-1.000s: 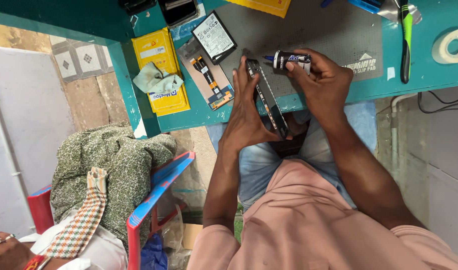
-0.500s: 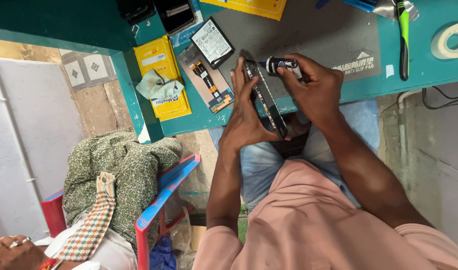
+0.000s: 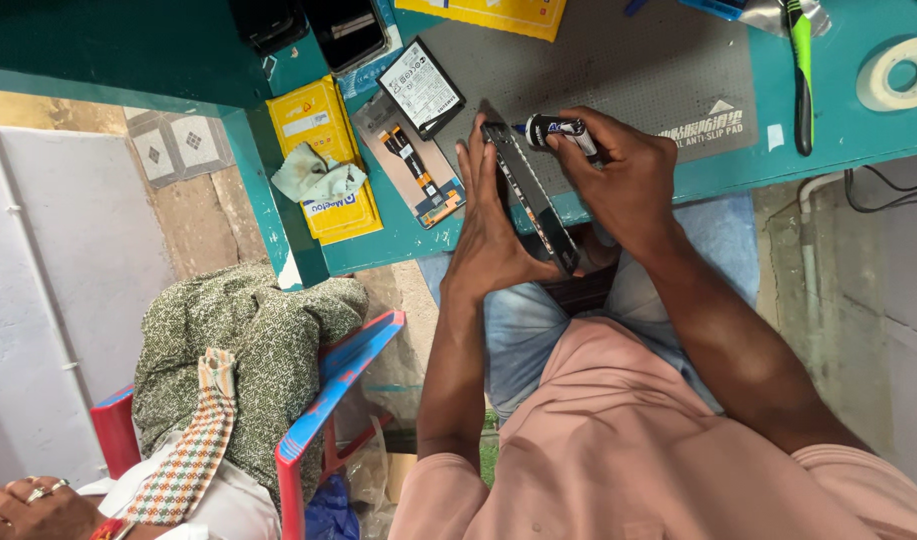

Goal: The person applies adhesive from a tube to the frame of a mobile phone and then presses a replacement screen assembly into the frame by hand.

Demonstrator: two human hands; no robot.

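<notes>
Landmark: grey anti-slip mat [image 3: 618, 70] on the teal bench [image 3: 828, 130].

Hands first. Left hand [image 3: 493, 235] sits at the mat's near-left corner, forearm coming straight up from the lap, palm cupping the long edge of a dark phone frame [image 3: 528, 195], fingers extended along it, thumb hooked under near its lower end. Frame stands on edge, tilted, top end over the mat's edge, bottom end past the bench edge above the knees. Right hand [image 3: 628, 180] is just right of the frame, wrist bent down, fingers closed around a small black tube [image 3: 556, 128] with a white label; the tube points toward the frame's upper end. Can't tell if its tip touches.

Around the mat, big to small: yellow flat box [image 3: 318, 125] to the left with a crumpled cloth [image 3: 318, 178] on it; clear packet holding an orange-and-black flex part [image 3: 413, 165] between box and mat; black-edged battery with white label [image 3: 421, 85] at the mat's left edge; green-handled tool [image 3: 800, 60] to the right; tape roll [image 3: 903, 72] far right. Another person's hand [image 3: 28, 505] with rings, well below-left.
</notes>
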